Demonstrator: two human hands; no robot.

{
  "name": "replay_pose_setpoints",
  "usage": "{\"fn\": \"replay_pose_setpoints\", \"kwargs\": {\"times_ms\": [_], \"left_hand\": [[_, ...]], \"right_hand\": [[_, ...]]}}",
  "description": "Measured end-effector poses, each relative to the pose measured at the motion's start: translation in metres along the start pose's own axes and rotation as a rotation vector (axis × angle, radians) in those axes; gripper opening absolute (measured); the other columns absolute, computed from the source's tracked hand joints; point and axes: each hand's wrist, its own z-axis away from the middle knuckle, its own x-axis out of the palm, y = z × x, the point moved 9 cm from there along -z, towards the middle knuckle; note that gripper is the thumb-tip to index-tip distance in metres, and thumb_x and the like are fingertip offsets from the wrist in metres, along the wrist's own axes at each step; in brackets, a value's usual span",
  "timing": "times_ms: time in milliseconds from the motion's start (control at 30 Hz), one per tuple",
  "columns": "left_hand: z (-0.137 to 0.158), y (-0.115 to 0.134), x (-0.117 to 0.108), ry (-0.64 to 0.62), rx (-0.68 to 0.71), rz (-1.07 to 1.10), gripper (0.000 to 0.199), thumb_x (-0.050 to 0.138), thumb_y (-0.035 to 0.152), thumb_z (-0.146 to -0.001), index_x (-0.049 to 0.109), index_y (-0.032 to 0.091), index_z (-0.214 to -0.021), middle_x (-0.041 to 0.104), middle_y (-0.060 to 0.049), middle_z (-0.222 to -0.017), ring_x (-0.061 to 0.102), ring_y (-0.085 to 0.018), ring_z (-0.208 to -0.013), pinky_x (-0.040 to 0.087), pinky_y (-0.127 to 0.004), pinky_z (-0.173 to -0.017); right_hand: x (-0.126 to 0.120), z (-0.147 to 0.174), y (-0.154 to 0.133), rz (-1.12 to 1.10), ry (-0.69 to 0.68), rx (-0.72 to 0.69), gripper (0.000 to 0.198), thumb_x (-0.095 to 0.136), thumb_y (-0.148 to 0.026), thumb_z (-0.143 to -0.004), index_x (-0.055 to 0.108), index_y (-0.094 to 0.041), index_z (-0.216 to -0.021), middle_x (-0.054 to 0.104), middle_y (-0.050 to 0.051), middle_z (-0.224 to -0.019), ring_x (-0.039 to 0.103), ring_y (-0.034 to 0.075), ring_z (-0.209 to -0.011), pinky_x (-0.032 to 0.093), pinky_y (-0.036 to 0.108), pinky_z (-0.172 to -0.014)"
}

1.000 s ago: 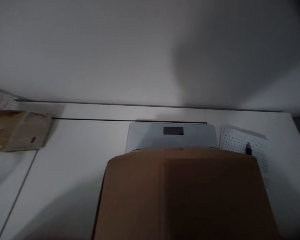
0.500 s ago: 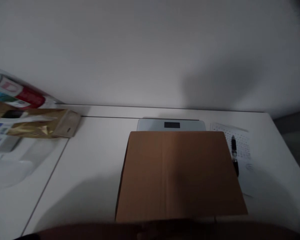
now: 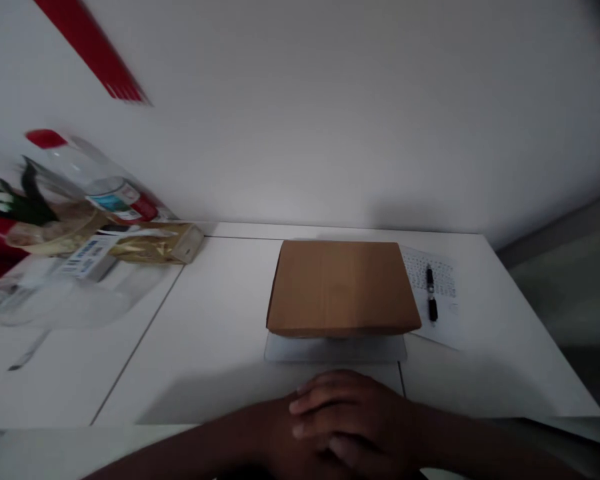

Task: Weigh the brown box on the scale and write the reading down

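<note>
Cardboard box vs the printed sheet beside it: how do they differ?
The cardboard box is brown, plain and thick; the printed sheet is white, flat and covered in small print. The box rests on a grey scale; the sheet lies directly on the table with a pen on it. Neither is touched by a hand.

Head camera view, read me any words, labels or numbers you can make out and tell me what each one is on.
None can be read.
Printed sheet under the pen: rows of print, too small.
Bottle label: blurred.
White packet with blue marks: blurred.
Cardboard box: no print visible.
</note>
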Motion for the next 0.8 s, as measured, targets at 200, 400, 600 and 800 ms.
{"fn": "replay_pose_setpoints", "kwargs": {"times_ms": [200,400,600,800], "left_hand": [[-0.016,0.056,-0.068,0.182,0.117,-0.023,0.027,0.052,0.009,-0.09,0.067,0.021,-0.109,0.074,-0.004,-0.102,0.069,-0.016,-0.102,0.054,-0.027,-0.095],[0.034,0.049,-0.135,0.849,0.148,-0.251,0.034,0.041,0.013,-0.098,0.069,0.022,-0.115,0.071,-0.006,-0.113,0.064,-0.021,-0.112,0.052,-0.04,-0.097],[0.064,-0.01,-0.16,1.276,0.067,-0.035,0.029,0.053,0.029,-0.099,0.066,0.023,-0.124,0.065,-0.008,-0.125,0.059,-0.025,-0.122,0.044,-0.044,-0.109],[0.054,-0.07,-0.15,1.229,-0.096,0.234,0.045,0.054,0.043,-0.098,0.052,0.026,-0.139,0.052,-0.008,-0.145,0.044,-0.024,-0.139,0.034,-0.043,-0.117]], "right_hand": [[-0.031,0.01,-0.034,0.304,0.242,-0.121,0.038,0.049,-0.014,-0.095,0.055,-0.014,-0.133,0.061,0.012,-0.131,0.053,0.018,-0.131,0.046,0.036,-0.11],[-0.092,0.05,-0.038,0.564,0.8,-0.087,0.042,0.041,-0.019,-0.099,0.059,-0.027,-0.136,0.058,0.006,-0.135,0.052,0.022,-0.129,0.043,0.046,-0.11],[-0.131,0.085,0.012,0.426,1.139,-0.005,0.042,0.039,-0.036,-0.104,0.053,-0.024,-0.141,0.05,0.009,-0.145,0.047,0.021,-0.137,0.038,0.048,-0.114],[-0.134,0.103,0.082,0.101,1.175,0.145,0.058,0.039,-0.056,-0.101,0.042,-0.024,-0.149,0.041,0.01,-0.155,0.038,0.021,-0.145,0.025,0.048,-0.123]]}}
